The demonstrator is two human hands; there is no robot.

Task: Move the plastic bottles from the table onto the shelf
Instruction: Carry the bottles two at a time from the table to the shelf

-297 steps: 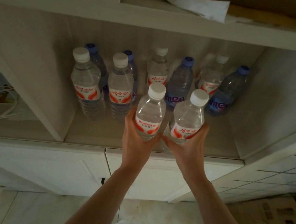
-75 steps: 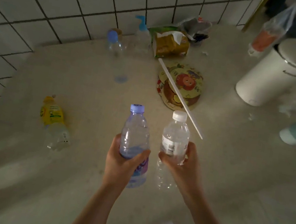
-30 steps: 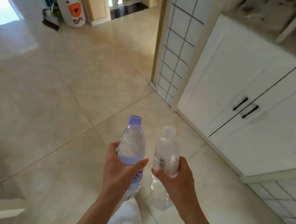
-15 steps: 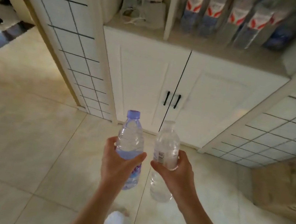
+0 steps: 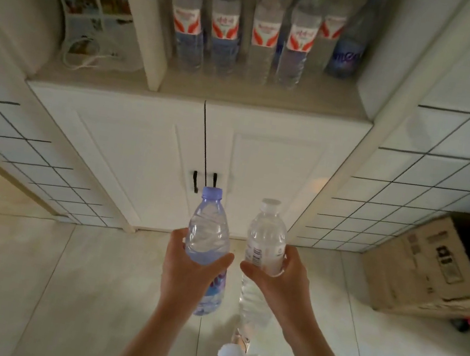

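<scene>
Carrying step: left hand (image 5: 193, 266) grips the purple-capped bottle (image 5: 208, 235), right hand (image 5: 279, 277) the clear bottle (image 5: 266, 241); next, lift both onto the shelf (image 5: 259, 95) before the standing bottles (image 5: 242, 28).

blue-label bottle (image 5: 346, 52): "me" partly legible | red-label bottles (image 5: 187, 21): print too blurred

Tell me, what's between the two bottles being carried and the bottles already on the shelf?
In the head view, only the closed white cabinet doors with black handles lie between the carried bottles and the shelf bottles. No obstacle.
</scene>
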